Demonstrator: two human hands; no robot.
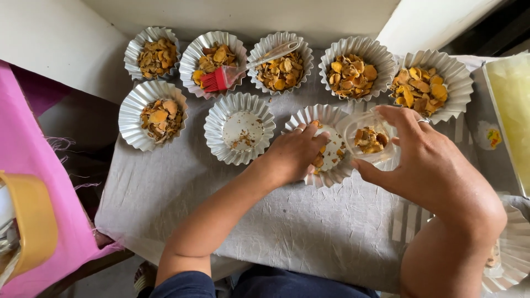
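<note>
head view: right hand [436, 165] tilts clear cup [369, 138] over mould's rim [309, 117].

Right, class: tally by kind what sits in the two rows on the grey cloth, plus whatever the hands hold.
Fluted foil moulds: 8
Red silicone brush: 1
Clear plastic cup: 1
Total: 10

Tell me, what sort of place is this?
Probably a home kitchen or small food-making corner: fluted foil cups of yellow-orange slices sit on a paper-covered table, with a red silicone brush among them.
</note>
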